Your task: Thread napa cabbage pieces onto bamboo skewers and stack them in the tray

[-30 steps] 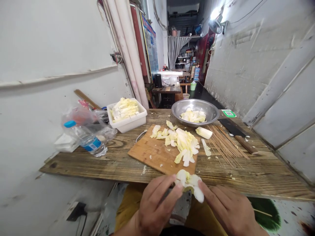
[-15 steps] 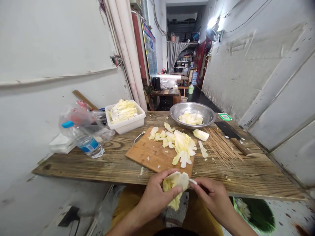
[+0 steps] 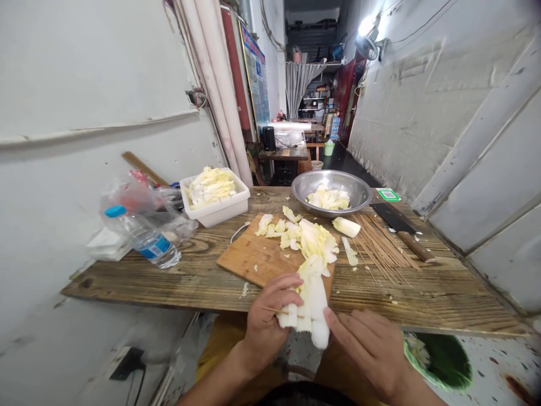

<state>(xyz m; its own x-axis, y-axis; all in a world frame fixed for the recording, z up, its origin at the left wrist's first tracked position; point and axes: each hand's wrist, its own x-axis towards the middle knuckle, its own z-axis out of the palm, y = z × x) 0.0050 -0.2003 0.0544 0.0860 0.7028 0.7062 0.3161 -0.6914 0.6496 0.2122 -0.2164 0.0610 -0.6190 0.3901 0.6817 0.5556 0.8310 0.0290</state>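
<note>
My left hand is closed around a thin bamboo skewer that runs through the white stems of several napa cabbage leaves. The leaves hang side by side over the near edge of the wooden cutting board, their yellow tops pointing away from me. At the right end of the row, the fingertips of my right hand press on the outermost white cabbage leaf, the other fingers curled; its thumb is hidden. More loose cabbage pieces lie on the board just beyond my hands.
Behind the board stand a white tub of skewered cabbage and a steel bowl with cabbage pieces. To the right lie a cabbage chunk, bamboo skewers and a cleaver. A water bottle leans at left; a green bin stands below.
The bunched leaves have turned and spread flat, stems now toward me and the skewer visible through them. My right hand has shifted from pinching a stem edge to pressing the outermost leaf.
</note>
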